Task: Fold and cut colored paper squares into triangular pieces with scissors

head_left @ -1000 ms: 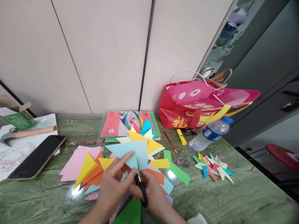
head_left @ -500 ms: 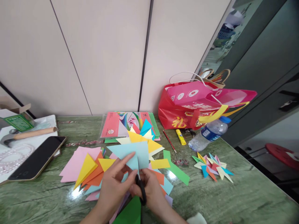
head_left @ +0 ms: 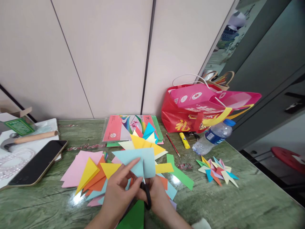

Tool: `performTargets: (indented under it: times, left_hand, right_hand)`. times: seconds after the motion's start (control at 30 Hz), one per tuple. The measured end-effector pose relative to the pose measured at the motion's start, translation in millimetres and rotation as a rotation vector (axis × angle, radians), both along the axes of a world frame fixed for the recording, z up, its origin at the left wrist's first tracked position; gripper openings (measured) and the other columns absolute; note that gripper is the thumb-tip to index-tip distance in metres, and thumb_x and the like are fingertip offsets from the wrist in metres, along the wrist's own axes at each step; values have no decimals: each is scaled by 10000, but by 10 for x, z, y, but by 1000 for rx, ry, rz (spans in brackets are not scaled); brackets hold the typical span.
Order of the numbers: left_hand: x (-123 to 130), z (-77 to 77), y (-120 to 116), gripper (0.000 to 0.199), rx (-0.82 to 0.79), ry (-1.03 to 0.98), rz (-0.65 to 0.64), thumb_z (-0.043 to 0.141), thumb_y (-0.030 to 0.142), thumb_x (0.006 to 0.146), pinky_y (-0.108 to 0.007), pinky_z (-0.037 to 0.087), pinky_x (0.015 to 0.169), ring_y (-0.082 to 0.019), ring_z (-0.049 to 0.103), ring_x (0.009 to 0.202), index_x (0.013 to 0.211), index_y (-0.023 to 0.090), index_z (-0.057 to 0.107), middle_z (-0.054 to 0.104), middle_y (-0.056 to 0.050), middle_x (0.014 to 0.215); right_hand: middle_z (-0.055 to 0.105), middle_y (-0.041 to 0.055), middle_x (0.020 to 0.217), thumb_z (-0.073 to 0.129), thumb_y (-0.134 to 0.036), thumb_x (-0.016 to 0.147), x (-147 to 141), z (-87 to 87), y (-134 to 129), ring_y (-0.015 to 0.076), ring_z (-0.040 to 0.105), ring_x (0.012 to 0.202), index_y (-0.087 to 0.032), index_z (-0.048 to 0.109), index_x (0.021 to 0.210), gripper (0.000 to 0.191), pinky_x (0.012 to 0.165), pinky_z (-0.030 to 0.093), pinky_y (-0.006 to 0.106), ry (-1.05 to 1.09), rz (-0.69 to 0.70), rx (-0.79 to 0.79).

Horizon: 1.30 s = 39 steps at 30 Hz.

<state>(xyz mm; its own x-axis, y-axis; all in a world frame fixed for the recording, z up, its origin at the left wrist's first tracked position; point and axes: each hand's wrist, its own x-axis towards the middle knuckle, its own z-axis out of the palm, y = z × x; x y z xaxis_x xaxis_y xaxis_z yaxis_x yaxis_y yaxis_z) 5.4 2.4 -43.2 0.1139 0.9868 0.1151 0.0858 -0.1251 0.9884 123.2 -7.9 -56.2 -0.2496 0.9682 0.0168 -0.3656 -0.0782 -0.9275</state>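
Note:
A light blue paper [head_left: 149, 160] is pinched in my left hand [head_left: 120, 187], its thumb and index finger on the sheet's left part. My right hand [head_left: 158, 194] is closed on black-handled scissors [head_left: 147, 195], whose blades meet the paper at a cut running up between a left pointed part and a right rectangular part. Beneath and around my hands lie pink sheets [head_left: 83, 167], a yellow folded triangle [head_left: 88, 175], orange pieces, a green sheet [head_left: 134, 216] and a green strip [head_left: 182, 176].
Folded paper stars [head_left: 216, 170] lie right, near a water bottle [head_left: 213, 138], glue stick [head_left: 184, 140] and pencil [head_left: 172, 144]. A red bag [head_left: 178, 111] stands behind. At left are a phone [head_left: 39, 162], hammer [head_left: 33, 137] and green-white box [head_left: 20, 125]. A paper pack [head_left: 114, 128] lies behind.
The light blue paper and both hands have shifted slightly right. The paper has turned a little, and the slit between its two parts looks wider at the middle.

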Motion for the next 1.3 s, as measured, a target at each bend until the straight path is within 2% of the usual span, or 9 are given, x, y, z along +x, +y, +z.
performTargets:
  times: [0.2,0.4,0.53,0.7,0.87,0.97,1.13,1.23,1.3]
  left_hand:
    - [8,42,-14,427,9,29,16,633,253,719,-280,508,705,-158,571,704,1145,238,613,588,-29,836]
    - [18,71,-18,411,19,3,22,640,244,709,-267,513,668,-150,569,668,1120,251,632,587,-21,802]
    - [19,61,-8,415,34,15,18,639,238,712,-269,517,656,-151,573,660,1127,250,627,589,-25,797]
    - [19,57,-8,424,23,25,32,643,254,701,-266,521,613,-160,574,634,1124,232,632,577,-15,719]
    - [-14,73,12,449,59,32,18,644,218,699,-281,515,715,-167,596,735,1145,247,614,613,-37,848]
    - [-59,139,42,385,103,47,39,666,233,678,-285,504,767,-197,602,840,1063,246,664,636,-48,914]
    - [-125,230,83,302,31,102,143,665,313,682,-266,528,594,-179,617,622,963,216,715,692,-34,730]
    - [-140,238,99,286,11,109,161,678,325,664,-230,502,466,-155,605,522,922,215,731,725,-33,790]
    - [-149,242,110,269,23,135,178,688,319,653,-212,480,412,-137,589,470,899,223,739,734,-24,804]
  right_hand:
    - [581,-7,592,741,-423,580,0,17,5,152,494,540,-161,653,806,357,493,402,239,-64,-5,-25]
    - [479,-46,499,748,-433,564,10,-12,7,98,355,473,-157,636,756,355,440,309,209,-141,-29,-52]
    - [439,-59,463,741,-450,565,22,-58,-2,91,357,421,-147,623,780,390,408,302,204,-182,-40,-80]
    - [465,-50,449,735,-444,578,30,-28,-7,91,377,416,-137,631,744,364,402,311,198,-193,-34,-75]
    - [501,-42,459,738,-431,580,51,-9,-1,100,419,431,-144,626,702,331,419,337,201,-176,-9,-65]
    - [501,-40,451,742,-446,565,72,-16,0,104,435,412,-156,588,626,333,409,343,204,-206,15,-100]
    - [520,-32,480,737,-468,562,85,-31,-16,102,429,420,-164,573,626,352,420,329,210,-198,62,-88]
    - [541,-23,531,744,-471,554,93,-48,-26,108,436,459,-160,601,679,364,445,336,215,-134,96,-80]
    - [576,-5,595,760,-464,531,99,-50,-28,133,480,522,-161,627,709,376,496,382,231,-80,126,-101]
